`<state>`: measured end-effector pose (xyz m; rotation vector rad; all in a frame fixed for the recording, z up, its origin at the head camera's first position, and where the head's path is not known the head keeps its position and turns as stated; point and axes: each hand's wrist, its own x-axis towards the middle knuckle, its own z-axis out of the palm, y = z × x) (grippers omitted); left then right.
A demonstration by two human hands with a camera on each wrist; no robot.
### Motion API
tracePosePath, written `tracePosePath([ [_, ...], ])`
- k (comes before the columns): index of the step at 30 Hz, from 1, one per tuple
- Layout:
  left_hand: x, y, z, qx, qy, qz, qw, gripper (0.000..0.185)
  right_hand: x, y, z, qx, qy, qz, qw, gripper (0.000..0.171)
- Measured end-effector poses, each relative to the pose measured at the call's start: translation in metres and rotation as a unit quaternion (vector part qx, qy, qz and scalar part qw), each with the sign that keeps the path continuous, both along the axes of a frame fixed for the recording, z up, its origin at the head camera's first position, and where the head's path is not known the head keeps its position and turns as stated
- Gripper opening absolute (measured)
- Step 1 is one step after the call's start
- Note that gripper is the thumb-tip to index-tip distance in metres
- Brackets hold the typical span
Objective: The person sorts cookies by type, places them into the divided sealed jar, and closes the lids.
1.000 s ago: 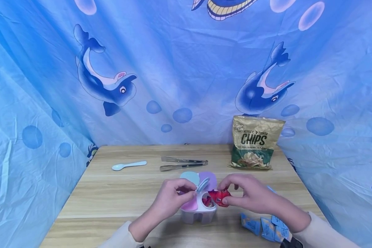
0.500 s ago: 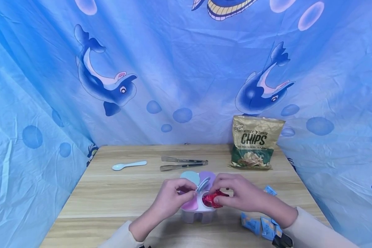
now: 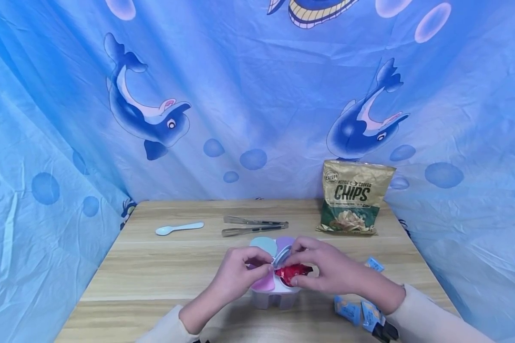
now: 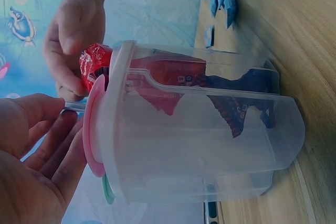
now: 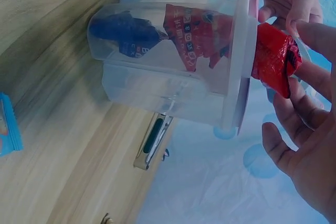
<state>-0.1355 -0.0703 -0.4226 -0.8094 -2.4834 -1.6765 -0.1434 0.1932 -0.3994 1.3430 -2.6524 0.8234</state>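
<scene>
Red packet (image 5: 273,57) at container rim (image 5: 240,61); lid (image 3: 280,257) raised

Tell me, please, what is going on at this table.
A person's left hand pinches the raised light-blue lid of a clear-walled container, and the right hand holds a red packet right at its top, not yet fully inside. More packets are visible within it. Blue packets lie on the table to the right; a chips bag stands farther back.

Can't see the near edge of the table (image 3: 154,271), cut off below — nor all the blue packets (image 3: 347,310) toward its right edge, partly behind the right sleeve (image 3: 429,317). Can't see the whole red packet (image 3: 292,272) past the right fingers (image 3: 304,257).
</scene>
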Motion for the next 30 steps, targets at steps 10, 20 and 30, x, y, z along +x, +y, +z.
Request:
tracePosePath([
  [10, -0.0002, 0.0004, -0.0007, 0.0, -0.005, 0.005, 1.0, 0.014, -0.0007, 0.0039, -0.0065, -0.056, -0.008, 0.011, 0.998, 0.023],
  [20, -0.0008, 0.0004, -0.0014, 0.003, -0.014, -0.001, 0.9999, 0.014, -0.0025, 0.0056, -0.0077, -0.005, 0.006, 0.001, 1.0, 0.024],
  [30, 0.0, 0.0005, -0.0003, 0.006, -0.017, -0.004, 0.9998, 0.014, -0.0053, -0.0004, -0.0006, 0.045, -0.011, 0.016, 0.999, 0.018],
])
